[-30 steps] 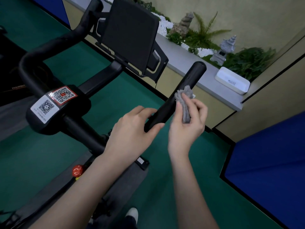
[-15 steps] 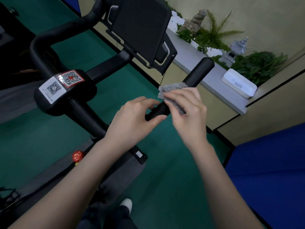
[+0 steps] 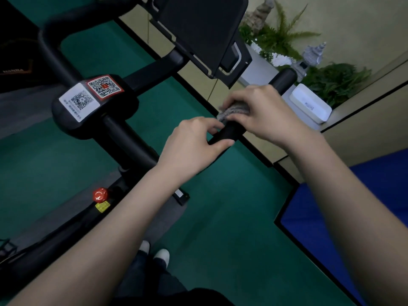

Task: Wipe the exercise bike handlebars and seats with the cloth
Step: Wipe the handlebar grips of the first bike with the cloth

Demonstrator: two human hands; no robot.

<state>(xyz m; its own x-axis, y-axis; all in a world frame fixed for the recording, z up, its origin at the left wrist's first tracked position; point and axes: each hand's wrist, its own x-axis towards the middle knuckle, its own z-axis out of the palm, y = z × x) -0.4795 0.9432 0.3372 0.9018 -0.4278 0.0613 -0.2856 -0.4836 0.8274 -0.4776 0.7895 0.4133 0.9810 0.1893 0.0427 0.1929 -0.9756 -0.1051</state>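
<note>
The grey crumpled cloth (image 3: pixel 233 109) lies right of the middle of the frame, wrapped over the top of the black tube-shaped handlebar grip (image 3: pixel 285 81), about halfway along the part of it that shows. The right hand (image 3: pixel 261 111) covers it from above: its fingers (image 3: pixel 239 96) are curled down over the cloth and press it on the grip, so only a rough edge of fabric shows on the lower left side of the hand. Just below the cloth, the left hand (image 3: pixel 194 146) holds the same grip, with the fingers on top and the thumb under it, close to the cloth and perhaps touching its edge. I judge that the task is in an early or middle stage: only this 1 grip is under the cloth, the black curved handlebar loop (image 3: pixel 47 44) in the upper left has no cloth near it, and no seat is in view, so the seats remain to be wiped. Further out are 2 QR code stickers (image 3: pixel 88 98) on the centre block, a red round knob (image 3: pixel 100 194) at lower left, and a white box (image 3: pixel 309 104) on the ledge at the right.
</note>
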